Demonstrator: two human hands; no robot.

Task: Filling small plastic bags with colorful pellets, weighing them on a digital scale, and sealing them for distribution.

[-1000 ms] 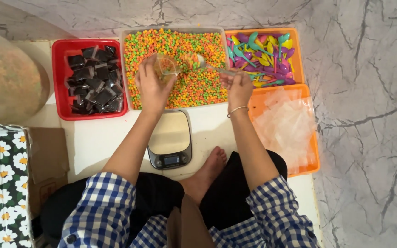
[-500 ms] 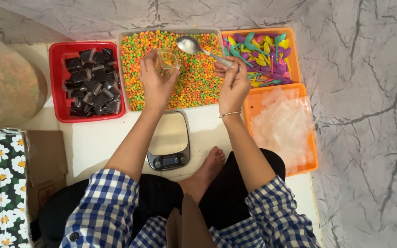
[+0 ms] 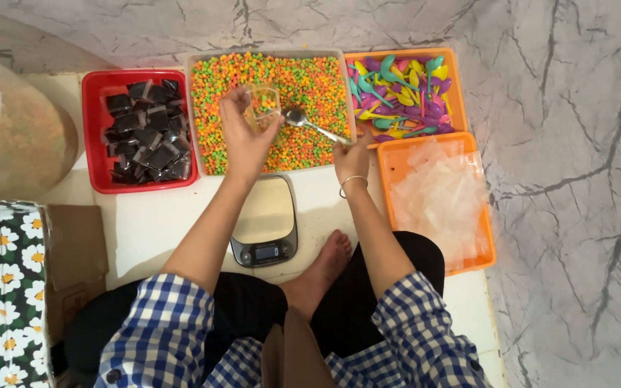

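Over the candy tray (image 3: 199, 108), my left hand (image 3: 242, 136) grips a light, brittle-looking cup (image 3: 262, 104) by its walls; right hand (image 3: 350, 154) pinches the spoon (image 3: 310, 123) handle (rigid, probably slick).

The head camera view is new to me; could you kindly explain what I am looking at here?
The camera sits on a person's head and looks down at their own two bare hands. The left hand holds a small clear cup over a tray of colourful pellets. The right hand holds a metal spoon beside the cup. Around it lie a red tray of dark packets, an orange tray of plastic spoons, an orange tray of clear bags and a kitchen scale.
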